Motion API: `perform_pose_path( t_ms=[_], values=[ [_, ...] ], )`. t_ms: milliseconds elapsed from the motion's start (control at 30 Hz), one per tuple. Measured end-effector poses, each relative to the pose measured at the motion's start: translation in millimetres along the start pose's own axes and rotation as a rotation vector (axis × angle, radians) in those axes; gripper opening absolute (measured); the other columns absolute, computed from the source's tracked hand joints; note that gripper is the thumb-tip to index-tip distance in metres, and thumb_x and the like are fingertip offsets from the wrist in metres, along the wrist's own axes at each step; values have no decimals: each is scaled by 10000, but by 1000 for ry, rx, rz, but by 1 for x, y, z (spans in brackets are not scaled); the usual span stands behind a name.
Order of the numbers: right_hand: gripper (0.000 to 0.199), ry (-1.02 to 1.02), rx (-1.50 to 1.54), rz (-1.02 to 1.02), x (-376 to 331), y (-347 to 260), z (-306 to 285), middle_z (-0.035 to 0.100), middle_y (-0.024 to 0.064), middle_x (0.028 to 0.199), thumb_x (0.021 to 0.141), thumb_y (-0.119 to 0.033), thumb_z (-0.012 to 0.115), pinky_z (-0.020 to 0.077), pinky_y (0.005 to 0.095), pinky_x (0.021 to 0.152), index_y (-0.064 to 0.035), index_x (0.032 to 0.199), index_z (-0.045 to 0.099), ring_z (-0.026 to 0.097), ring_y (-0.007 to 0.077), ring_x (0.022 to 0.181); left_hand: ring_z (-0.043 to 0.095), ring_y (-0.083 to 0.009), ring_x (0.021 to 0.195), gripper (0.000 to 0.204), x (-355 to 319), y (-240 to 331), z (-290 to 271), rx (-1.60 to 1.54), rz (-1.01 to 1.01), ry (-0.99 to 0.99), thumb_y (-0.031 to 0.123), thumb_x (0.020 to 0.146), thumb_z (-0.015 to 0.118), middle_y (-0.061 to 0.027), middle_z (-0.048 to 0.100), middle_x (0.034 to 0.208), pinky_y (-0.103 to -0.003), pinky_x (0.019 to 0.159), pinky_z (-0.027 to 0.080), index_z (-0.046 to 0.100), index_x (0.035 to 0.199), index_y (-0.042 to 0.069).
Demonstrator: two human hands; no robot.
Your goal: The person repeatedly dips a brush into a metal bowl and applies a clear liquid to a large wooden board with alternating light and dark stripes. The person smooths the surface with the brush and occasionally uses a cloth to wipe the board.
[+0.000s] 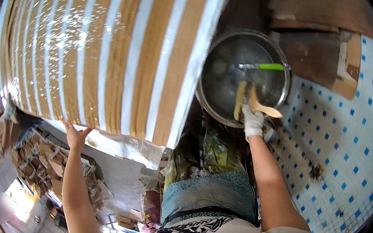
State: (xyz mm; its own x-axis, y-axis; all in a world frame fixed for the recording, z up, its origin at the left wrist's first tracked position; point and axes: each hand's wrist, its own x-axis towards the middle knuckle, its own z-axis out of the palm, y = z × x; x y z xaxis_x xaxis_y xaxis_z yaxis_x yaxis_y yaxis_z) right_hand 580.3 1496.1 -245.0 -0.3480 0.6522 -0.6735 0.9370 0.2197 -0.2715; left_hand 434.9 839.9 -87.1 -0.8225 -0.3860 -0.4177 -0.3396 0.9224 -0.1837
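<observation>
The right hand [254,120], in a white glove, is closed around a wide flat brush [247,98]. The brush has a broad head edged with pale yellowish bristles and a smooth light-wood handle, whose rounded end sticks out to the right of the glove. It is over the near part of a round metal basin [287,88]; whether the bristles touch the dark, cloudy liquid inside cannot be told. Beyond the right hand, a tool with a bright green handle [271,67] reaches in across the basin's right rim, its thin shaft pointing left.

The bare left hand [76,135] has its fingertips at the near edge of a large striped panel [149,59], thumb spread to the right; whether it grips or only steadies is unclear. The panel stretches away above that hand, brown bands alternating with narrower white strips. Its surface looks wet and glossy, with harsh glare straight ahead of and left of the fingers. To the right of the left hand, a whitish sheet [137,151] hangs beneath the panel's edge. Below and left of this hand lies a heap of brown pieces [51,157]. Right of the gloved hand spreads a white tiled surface [333,145] dotted with blue squares.
</observation>
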Motion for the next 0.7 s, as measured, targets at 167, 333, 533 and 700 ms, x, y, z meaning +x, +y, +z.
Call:
perform_pose_path(
  t_ms=[167,333,533,700],
  values=[
    [460,-59,675,125,-25,-31,-48,687,62,1130,870,-275,774,499,301,825,18,1202,645,647,147,920,639,-325,1132,1283,-9,-4,3,-113,-16,2,449,650,907,-298,86,1601,-330,868,574,146,1495,-146],
    [369,-112,875,-160,-38,-96,-68,677,65,1127,879,-91,740,514,290,862,27,1211,633,645,145,974,557,-351,1251,1306,-10,15,-6,-172,-22,22,406,633,921,-272,30,1611,-330,868,594,108,1501,-133],
    [349,-403,992,-561,-54,-296,-37,680,28,1059,867,-75,753,528,304,812,33,1181,644,642,131,871,429,-369,1367,1340,-10,13,-7,-291,-26,-17,438,607,928,-259,6,1612,-354,924,588,108,1493,-145],
    [404,90,47,-976,-29,-423,8,711,133,922,846,-390,722,538,398,790,-33,1034,694,684,275,852,424,-352,1373,1367,-14,22,-18,-310,-79,-62,419,589,940,-240,2,1616,-348,922,595,86,1498,-139]
  ],
)
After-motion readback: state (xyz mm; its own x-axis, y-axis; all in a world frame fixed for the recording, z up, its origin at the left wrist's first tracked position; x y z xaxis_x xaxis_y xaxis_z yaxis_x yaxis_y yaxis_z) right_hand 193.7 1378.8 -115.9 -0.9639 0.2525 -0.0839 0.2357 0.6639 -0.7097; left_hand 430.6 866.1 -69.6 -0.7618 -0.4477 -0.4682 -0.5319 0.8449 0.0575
